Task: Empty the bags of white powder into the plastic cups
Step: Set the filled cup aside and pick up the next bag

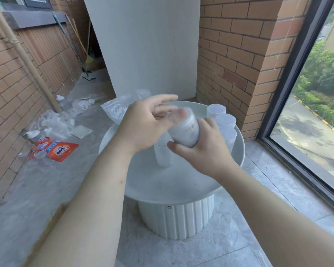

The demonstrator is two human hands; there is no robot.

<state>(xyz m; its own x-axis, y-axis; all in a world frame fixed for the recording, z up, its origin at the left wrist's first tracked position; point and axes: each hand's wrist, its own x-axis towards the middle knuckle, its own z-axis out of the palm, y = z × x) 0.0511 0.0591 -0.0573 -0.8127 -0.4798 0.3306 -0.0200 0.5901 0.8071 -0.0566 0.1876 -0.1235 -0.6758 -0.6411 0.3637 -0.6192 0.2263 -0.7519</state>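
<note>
Above the round table, a right hand grips a tilted plastic cup while the left hand reaches across its mouth, fingers too blurred to tell their hold. Tilted so, any powder may spill onto the table, missing the upright cup below.

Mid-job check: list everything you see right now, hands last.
Table: one, white, round, centre.
Held cup: one, frosted, tilted above the table.
Standing cups: four, frosted; one mid-table, three by the right rim.
Zip bags: at least two, clear, far-left rim.
Detergent bag: one, orange, floor left.
Plastic litter: scattered, clear, floor left.
Right hand: grips the held cup.
Left hand: at its mouth, blurred.
</note>
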